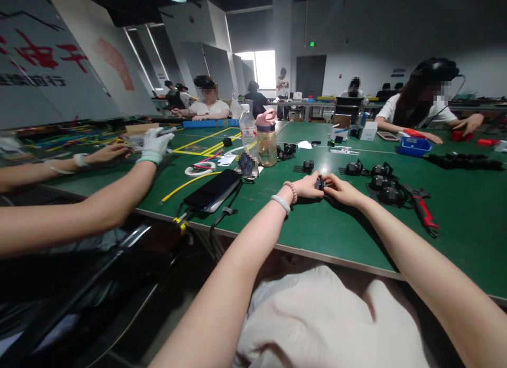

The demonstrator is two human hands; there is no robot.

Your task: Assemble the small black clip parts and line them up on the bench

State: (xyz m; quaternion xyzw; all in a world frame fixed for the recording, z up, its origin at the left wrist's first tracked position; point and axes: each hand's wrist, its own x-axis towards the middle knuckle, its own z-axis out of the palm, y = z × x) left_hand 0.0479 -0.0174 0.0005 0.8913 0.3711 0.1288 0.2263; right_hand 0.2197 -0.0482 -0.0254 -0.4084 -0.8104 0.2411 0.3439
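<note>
Above the green table (301, 228), my left hand (308, 186) and my right hand (341, 190) meet around a small black part (320, 183). Fingers of both hands are closed on it, and they cover much of it, so its exact kind is not clear. Just beyond my hands lies a black piece with a flat slotted base (307, 166). To the right of my right hand are several similar black block-like parts (381, 182). A wrench with a red and black handle (424, 212) rests beside them.
Left of my hands are a phone (214, 189), a yellow cable (186, 187), a tape roll (199, 169), a drink bottle with a pink lid (266, 143) and a clear bottle (247, 128). A co-worker's gloved hand (156, 144) is at left. A blue bin (415, 146) stands at right.
</note>
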